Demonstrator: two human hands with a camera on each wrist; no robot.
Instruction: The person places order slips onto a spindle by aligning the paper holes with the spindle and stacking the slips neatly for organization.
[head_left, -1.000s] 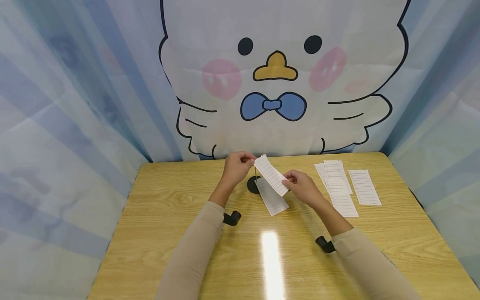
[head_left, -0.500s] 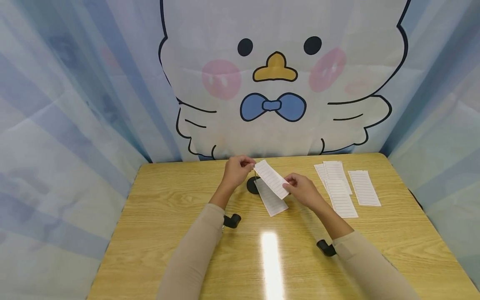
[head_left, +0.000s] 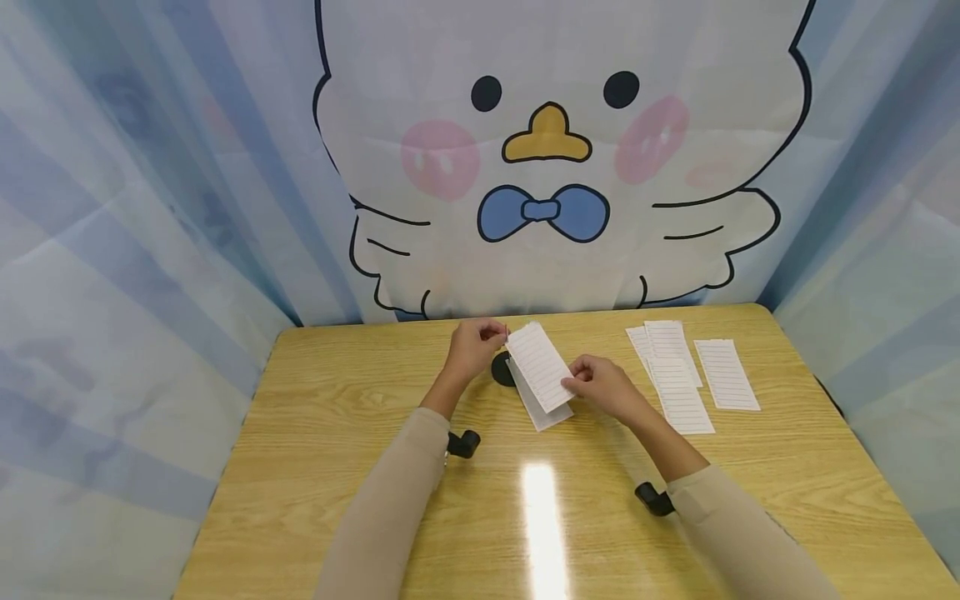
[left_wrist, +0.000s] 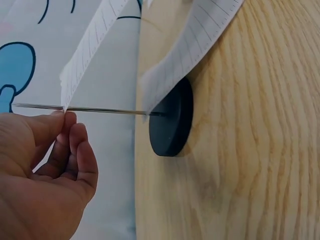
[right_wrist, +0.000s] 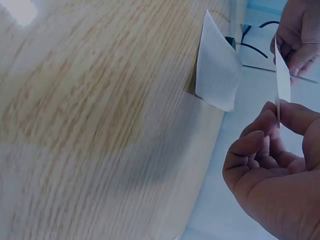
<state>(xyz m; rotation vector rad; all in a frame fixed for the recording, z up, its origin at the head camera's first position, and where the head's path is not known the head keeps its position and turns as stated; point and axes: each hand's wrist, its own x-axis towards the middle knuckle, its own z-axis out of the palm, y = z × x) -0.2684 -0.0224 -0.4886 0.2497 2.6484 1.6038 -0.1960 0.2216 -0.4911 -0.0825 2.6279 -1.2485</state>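
Observation:
A lined white paper slip (head_left: 538, 367) is held aslant over a bill spike, whose round black base (left_wrist: 175, 125) stands near the table's back edge. The thin metal rod (left_wrist: 112, 111) passes through or right by the slip's end; which one is hard to tell. There my left hand (head_left: 471, 348) pinches the slip's corner between thumb and fingertips. My right hand (head_left: 606, 388) pinches the opposite end between thumb and forefinger. Lower on the rod, close to the base, a second slip (right_wrist: 217, 65) hangs out with a curve, partly hidden from the head view.
Several lined slips (head_left: 678, 392) overlap on the wooden table (head_left: 337, 467) at the right, with a single slip (head_left: 726, 375) beside them. A curtain with a cartoon bird (head_left: 555, 275) closes off the back; more curtain hangs at both sides.
Both hands have come down a little with the held slip. Its face has turned more toward the head camera, and it now covers more of the lower slip. The slips at the right stay put.

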